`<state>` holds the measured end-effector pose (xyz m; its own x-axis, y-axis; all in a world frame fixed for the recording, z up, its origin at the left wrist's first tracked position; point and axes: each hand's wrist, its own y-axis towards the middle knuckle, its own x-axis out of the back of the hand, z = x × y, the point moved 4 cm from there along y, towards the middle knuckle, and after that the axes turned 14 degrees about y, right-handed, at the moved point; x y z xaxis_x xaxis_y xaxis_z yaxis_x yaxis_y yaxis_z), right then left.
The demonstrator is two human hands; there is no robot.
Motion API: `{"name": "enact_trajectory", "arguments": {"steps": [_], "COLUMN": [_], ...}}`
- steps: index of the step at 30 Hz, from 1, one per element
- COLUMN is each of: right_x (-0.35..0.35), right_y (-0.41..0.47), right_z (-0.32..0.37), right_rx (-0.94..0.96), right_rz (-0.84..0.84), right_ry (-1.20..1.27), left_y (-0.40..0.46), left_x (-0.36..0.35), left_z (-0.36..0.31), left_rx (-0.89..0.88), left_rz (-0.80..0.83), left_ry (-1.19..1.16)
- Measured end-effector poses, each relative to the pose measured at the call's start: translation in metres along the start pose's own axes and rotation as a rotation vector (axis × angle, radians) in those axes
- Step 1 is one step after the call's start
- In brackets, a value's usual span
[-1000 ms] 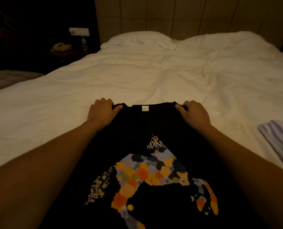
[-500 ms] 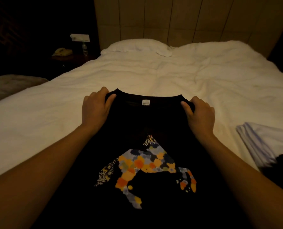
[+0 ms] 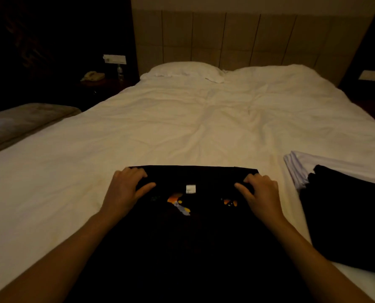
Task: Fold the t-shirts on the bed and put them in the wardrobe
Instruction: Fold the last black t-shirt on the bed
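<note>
A black t-shirt (image 3: 195,232) with an orange and grey print lies on the white bed (image 3: 182,132) right in front of me. Its collar end is doubled back over the print, so only scraps of colour show below the white neck label (image 3: 190,188). My left hand (image 3: 125,191) grips the left corner of that folded edge, thumb underneath. My right hand (image 3: 259,192) grips the right corner the same way. To the right lie a folded white t-shirt (image 3: 300,169) and a folded black t-shirt (image 3: 348,215) partly on top of it.
A white pillow (image 3: 182,71) and a padded headboard (image 3: 237,38) are at the far end. A dark nightstand at the back left holds a telephone (image 3: 92,75) and a small bottle (image 3: 119,72). A brownish bench or second bed (image 3: 22,121) stands left of the bed.
Both hands have drawn the shirt's collar edge toward me and folded it down over the print, which is now mostly covered. The view has tilted up, showing more headboard and the pile at right.
</note>
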<state>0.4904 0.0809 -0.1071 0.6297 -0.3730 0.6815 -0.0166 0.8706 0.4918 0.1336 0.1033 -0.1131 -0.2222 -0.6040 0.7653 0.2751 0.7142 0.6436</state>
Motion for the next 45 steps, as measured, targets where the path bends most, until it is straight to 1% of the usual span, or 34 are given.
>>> {"name": "enact_trajectory", "arguments": {"steps": [3, 7, 10, 12, 15, 18, 20, 21, 23, 27, 29, 31, 35, 37, 39, 41, 42, 45], "right_x": [-0.004, -0.002, -0.007, -0.009, -0.004, 0.001, -0.001, -0.003, -0.014, -0.040, -0.050, -0.057, -0.062, -0.060, -0.056, -0.052, -0.052, -0.053], "right_y": [-0.027, -0.041, -0.047, -0.051, -0.052, -0.037, -0.017, -0.007, 0.016, 0.053, 0.064, 0.070, 0.078, 0.086, 0.095, 0.097, 0.095, 0.085], "right_z": [0.001, 0.013, 0.026, 0.031, 0.031, 0.027, 0.026, 0.026, 0.020, 0.001, -0.013, -0.024, -0.032, -0.032, -0.029, -0.028, -0.029, -0.028], "right_rx": [-0.041, -0.052, -0.058, -0.051, -0.096, -0.112, -0.087, -0.086, -0.121, -0.168, -0.179, -0.155, -0.029, 0.019, 0.059, 0.042, 0.026, -0.015], "right_rz": [0.148, 0.215, 0.297, 0.342, 0.346, 0.227, 0.152, 0.135, 0.153, 0.263, 0.308, 0.334, 0.356, 0.312, 0.229, 0.186, 0.195, 0.241], "right_ry": [0.014, 0.049, 0.100, 0.083, 0.081, 0.090, 0.069, 0.056, 0.030, -0.017, -0.074, -0.172, -0.321, -0.365, -0.391, -0.405, -0.417, -0.414], "left_y": [-0.025, -0.039, -0.039, -0.041, -0.043, -0.029, -0.010, 0.000, 0.019, 0.047, 0.054, 0.058, 0.062, 0.070, 0.080, 0.084, 0.084, 0.076], "left_x": [0.001, 0.012, 0.017, 0.018, 0.021, 0.021, 0.013, 0.007, -0.012, -0.050, -0.067, -0.078, -0.091, -0.090, -0.084, -0.079, -0.077, -0.073], "left_z": [-0.004, -0.018, -0.029, -0.033, -0.031, -0.027, -0.026, -0.026, -0.023, -0.010, -0.001, 0.006, 0.012, 0.015, 0.017, 0.015, 0.014, 0.009], "left_rx": [-0.020, -0.038, -0.037, -0.056, -0.035, 0.047, 0.065, 0.076, 0.093, 0.180, 0.202, 0.186, 0.068, 0.019, 0.001, 0.009, 0.006, -0.002], "left_rz": [0.147, 0.271, 0.374, 0.430, 0.439, 0.311, 0.265, 0.276, 0.338, 0.525, 0.552, 0.544, 0.485, 0.373, 0.264, 0.192, 0.175, 0.191], "left_ry": [-0.029, -0.011, -0.115, -0.163, -0.218, -0.241, -0.178, -0.146, -0.099, -0.110, -0.085, -0.034, 0.029, 0.071, 0.132, 0.166, 0.182, 0.195]}}
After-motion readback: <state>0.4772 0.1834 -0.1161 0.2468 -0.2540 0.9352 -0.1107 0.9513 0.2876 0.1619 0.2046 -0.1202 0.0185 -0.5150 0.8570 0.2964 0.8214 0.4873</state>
